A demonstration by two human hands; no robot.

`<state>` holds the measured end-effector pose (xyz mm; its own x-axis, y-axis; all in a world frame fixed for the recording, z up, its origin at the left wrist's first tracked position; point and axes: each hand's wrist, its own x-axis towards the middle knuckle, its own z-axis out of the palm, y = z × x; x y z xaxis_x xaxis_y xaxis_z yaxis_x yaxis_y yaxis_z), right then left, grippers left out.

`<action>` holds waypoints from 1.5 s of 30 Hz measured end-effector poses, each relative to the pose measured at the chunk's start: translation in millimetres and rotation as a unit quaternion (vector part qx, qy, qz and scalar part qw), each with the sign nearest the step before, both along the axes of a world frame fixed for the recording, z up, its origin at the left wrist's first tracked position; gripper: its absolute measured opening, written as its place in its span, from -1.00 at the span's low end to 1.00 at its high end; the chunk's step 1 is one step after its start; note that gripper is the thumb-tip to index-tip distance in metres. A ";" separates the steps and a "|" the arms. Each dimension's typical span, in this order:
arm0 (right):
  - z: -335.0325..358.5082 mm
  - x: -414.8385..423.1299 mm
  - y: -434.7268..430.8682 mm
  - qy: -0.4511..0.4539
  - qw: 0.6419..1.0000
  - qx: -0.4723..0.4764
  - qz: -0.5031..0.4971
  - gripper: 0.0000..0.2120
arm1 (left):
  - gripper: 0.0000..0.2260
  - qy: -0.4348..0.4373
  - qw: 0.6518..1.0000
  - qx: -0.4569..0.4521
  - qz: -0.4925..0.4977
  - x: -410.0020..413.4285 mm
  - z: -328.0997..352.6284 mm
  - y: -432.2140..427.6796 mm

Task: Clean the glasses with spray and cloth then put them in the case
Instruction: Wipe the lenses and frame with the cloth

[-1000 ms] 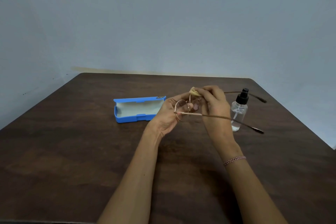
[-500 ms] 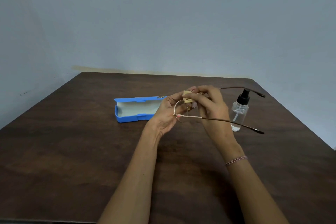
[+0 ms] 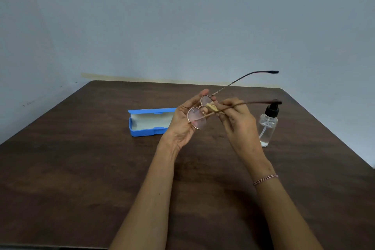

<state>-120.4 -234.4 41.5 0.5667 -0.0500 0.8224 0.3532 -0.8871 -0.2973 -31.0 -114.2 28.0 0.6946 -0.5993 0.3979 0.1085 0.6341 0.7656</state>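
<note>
Fingers [image 3: 197, 98] of left hand [image 3: 182, 126] grip the glasses [image 3: 196, 119] at frame centre | right hand [image 3: 238, 124] pinches cloth [image 3: 212, 107] beside the upper lens | temples stick out upper right | I'd say the open case [image 3: 146, 132], just left, is nearer the left hand

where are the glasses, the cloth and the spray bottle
glasses [image 3: 196, 121], head view, on the nearer lens
cloth [image 3: 212, 107], head view, on the folded yellow wad
spray bottle [image 3: 267, 128], head view, on the clear body
</note>
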 end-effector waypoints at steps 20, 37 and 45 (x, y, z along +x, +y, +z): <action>-3.4 6.6 -5.1 -0.008 0.998 0.058 -0.030 -0.75 | -0.46 -0.047 0.993 0.104 -0.016 -0.8 -9.9 -5.2; 1.0 -1.0 -4.1 -0.026 0.999 -0.001 0.022 -0.77 | -0.74 -0.046 0.988 0.147 0.001 -9.4 -2.4 -2.7; 2.6 -2.4 -5.2 -0.039 0.999 0.008 0.024 -0.74 | -0.60 -0.031 0.993 0.114 -0.018 -10.3 1.0 -1.1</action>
<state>-122.9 -239.7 44.1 0.5036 -0.0375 0.8631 0.4176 -0.8640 -0.2812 -41.4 -115.3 29.0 0.6500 -0.7023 0.2901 0.0755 0.4396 0.8950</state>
